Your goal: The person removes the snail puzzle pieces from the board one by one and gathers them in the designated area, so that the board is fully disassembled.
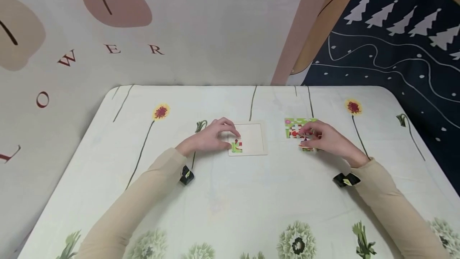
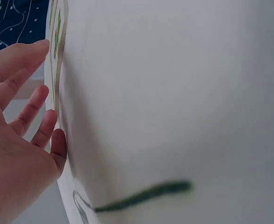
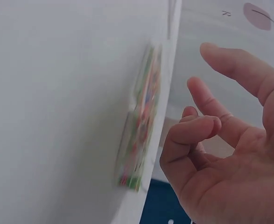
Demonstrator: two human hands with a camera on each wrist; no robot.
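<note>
A pale, flat puzzle tray point(image 1: 253, 141) with a raised rim lies mid-table in the head view. In its lower left corner sits a green, red and white puzzle piece point(image 1: 236, 146). My left hand point(image 1: 215, 134) reaches over the tray's left rim, thumb and fingers spread around that piece; in the left wrist view the hand point(image 2: 27, 102) has loosely bent, parted fingers. To the tray's right, several colourful puzzle pieces point(image 1: 292, 124) lie clustered. Over them hovers my right hand point(image 1: 323, 138), partly covering them. In the right wrist view its thumb and index finger stand apart with nothing between them, beside the pieces point(image 3: 141, 121).
A white cloth point(image 1: 230, 195) printed with flowers covers the table. Behind it rises a pale wall hanging point(image 1: 215, 31) with letters, and a dark one point(image 1: 388, 47) with white trees stands at the right. Black wrist cameras point(image 1: 187, 175) sit on both sleeves.
</note>
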